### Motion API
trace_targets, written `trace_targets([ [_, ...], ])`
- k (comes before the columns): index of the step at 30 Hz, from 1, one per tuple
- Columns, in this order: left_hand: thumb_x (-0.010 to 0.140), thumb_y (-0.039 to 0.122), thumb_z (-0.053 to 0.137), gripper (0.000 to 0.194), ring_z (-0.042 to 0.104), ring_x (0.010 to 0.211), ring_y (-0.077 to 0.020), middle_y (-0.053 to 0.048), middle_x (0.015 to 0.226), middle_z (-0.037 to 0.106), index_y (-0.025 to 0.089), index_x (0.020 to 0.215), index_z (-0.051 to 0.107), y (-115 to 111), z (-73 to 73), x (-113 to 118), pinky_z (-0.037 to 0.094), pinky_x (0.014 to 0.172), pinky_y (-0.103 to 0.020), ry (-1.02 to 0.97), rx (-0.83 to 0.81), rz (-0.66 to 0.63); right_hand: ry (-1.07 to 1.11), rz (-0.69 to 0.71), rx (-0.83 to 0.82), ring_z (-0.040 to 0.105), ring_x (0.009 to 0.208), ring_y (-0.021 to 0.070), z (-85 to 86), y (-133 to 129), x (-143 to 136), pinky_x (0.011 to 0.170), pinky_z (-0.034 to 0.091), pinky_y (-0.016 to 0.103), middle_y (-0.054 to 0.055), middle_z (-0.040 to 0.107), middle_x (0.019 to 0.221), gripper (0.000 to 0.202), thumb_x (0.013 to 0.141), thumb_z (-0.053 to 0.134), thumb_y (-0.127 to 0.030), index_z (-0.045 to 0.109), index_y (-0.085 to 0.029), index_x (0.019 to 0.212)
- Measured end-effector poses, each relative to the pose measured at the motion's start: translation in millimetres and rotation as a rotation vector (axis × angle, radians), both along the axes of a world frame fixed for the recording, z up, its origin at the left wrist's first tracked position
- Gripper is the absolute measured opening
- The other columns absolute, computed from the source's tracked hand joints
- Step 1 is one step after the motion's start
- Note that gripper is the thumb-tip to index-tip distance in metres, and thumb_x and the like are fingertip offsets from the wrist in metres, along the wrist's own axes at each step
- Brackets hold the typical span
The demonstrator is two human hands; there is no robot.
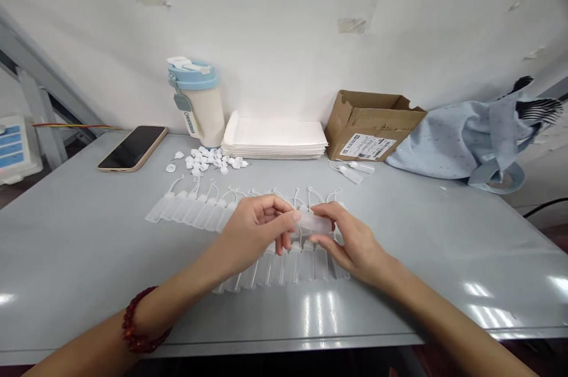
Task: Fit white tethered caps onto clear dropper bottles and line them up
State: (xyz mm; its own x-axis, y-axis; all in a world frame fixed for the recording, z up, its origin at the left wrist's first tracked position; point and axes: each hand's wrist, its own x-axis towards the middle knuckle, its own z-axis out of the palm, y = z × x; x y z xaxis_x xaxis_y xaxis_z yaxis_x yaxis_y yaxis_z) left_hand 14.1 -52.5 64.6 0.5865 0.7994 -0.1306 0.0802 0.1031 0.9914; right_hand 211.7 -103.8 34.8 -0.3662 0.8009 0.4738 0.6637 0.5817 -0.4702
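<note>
Between my two hands is a small translucent plastic bottle (316, 222), lying nearly level above the table. My left hand (261, 226) pinches its left end with thumb and fingers, which hide that end. At the other end, the thumb and forefinger of my right hand (357, 241) close around the bottle. Behind and below the hands lie two rows of similar bottles with thin looped straps: a back row (195, 209) and a front row (279, 267). My hands cover part of both rows.
Small white caps (213, 158) are heaped before a blue-lidded tumbler (202, 105). A phone (133, 149) lies at left. White envelopes (275, 139) are stacked by the wall, beside a cardboard box (373, 125) and a blue cloth bag (448, 137). Loose bottles (350, 173) lie before the box.
</note>
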Motion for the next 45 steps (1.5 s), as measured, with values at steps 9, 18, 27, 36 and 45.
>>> trace_targets([
  [9,0.084,0.026,0.062,0.014,0.059,0.051,-0.0088,0.001,0.059,0.063,0.014,0.08,0.066,-9,-2.0,1,0.052,0.051,-0.018,-0.086,0.148,0.073,0.25,-0.043,-0.168,0.048,0.059,0.0128,11.6,-8,-7,0.053,0.041,0.026,0.002,0.056,0.072,0.021,0.095,0.043,-0.025,0.06,-0.018,0.105],
  [18,0.085,0.021,0.058,0.013,0.06,0.054,-0.0094,-0.002,0.068,0.062,0.012,0.088,0.066,-11,-8.8,2,0.054,0.053,-0.02,-0.033,0.511,0.053,0.951,0.1,-1.058,0.019,0.045,0.0048,14.4,-1,-8,0.038,0.023,0.019,-0.008,0.028,0.057,0.037,0.089,0.051,-0.047,0.045,-0.018,0.066],
  [27,0.088,0.038,0.053,0.027,0.058,0.055,-0.0099,0.0,0.064,0.062,0.014,0.082,0.064,-3,1.5,-1,0.049,0.054,-0.021,0.096,0.113,-0.01,0.271,-0.041,-0.003,0.051,0.064,0.0125,5.4,-7,-7,0.057,0.044,0.025,0.002,0.056,0.076,0.03,0.089,0.052,-0.011,0.058,-0.019,0.117],
  [36,0.088,0.032,0.052,0.024,0.051,0.049,-0.0074,0.002,0.057,0.055,0.013,0.078,0.063,-5,3.1,-1,0.042,0.046,-0.017,0.065,0.17,-0.026,0.129,-0.007,0.206,0.049,0.061,0.0142,-2.1,-6,-6,0.054,0.043,0.026,0.002,0.053,0.074,0.037,0.088,0.051,-0.008,0.05,-0.017,0.124],
  [45,0.09,0.023,0.05,0.02,0.055,0.051,-0.0074,0.002,0.061,0.055,0.013,0.08,0.064,-7,-7.8,-2,0.046,0.051,-0.017,0.075,0.528,-0.014,0.379,-0.009,-0.306,0.046,0.059,0.0107,11.5,-10,-6,0.054,0.037,0.023,0.0,0.055,0.072,0.018,0.093,0.046,-0.024,0.062,-0.019,0.101],
])
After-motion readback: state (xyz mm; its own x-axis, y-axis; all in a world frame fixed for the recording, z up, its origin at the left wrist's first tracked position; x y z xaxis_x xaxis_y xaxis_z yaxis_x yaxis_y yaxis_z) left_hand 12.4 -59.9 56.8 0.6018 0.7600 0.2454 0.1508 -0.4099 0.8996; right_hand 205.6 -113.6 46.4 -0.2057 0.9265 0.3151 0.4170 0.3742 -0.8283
